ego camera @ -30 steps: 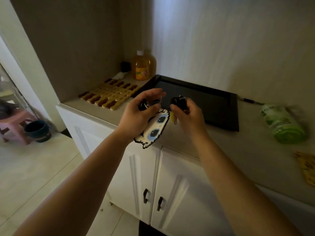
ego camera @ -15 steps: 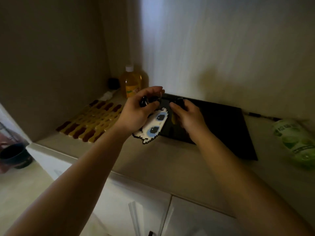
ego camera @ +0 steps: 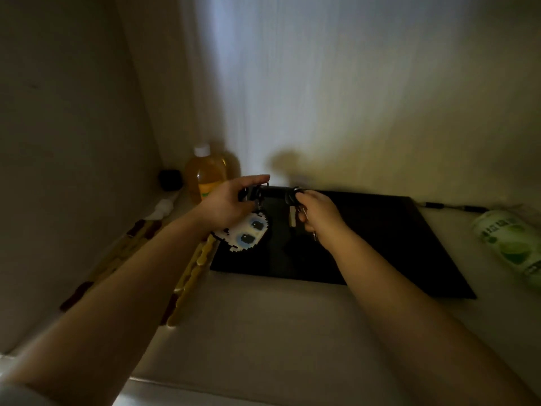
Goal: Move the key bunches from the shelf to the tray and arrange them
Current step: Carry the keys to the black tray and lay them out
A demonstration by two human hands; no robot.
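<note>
A black rectangular tray lies on the beige shelf top against the back wall. My left hand is shut on a key bunch with a dark fob and a white pixel-pattern charm, which dangles over the tray's left end. My right hand is shut on a second key bunch with a dark fob and metal rings, held over the tray's left part. Both hands hover just above the tray, close together. The keys themselves are mostly hidden by fingers and dim light.
A yellow-and-brown slatted mat lies left of the tray. An orange liquid bottle and a small black object stand in the back left corner. A green packet lies right of the tray, and a dark cable runs along the wall.
Both hands moved forward from the cabinet's front edge to over the tray's left end, still holding the key bunches. The view came closer and darker.
</note>
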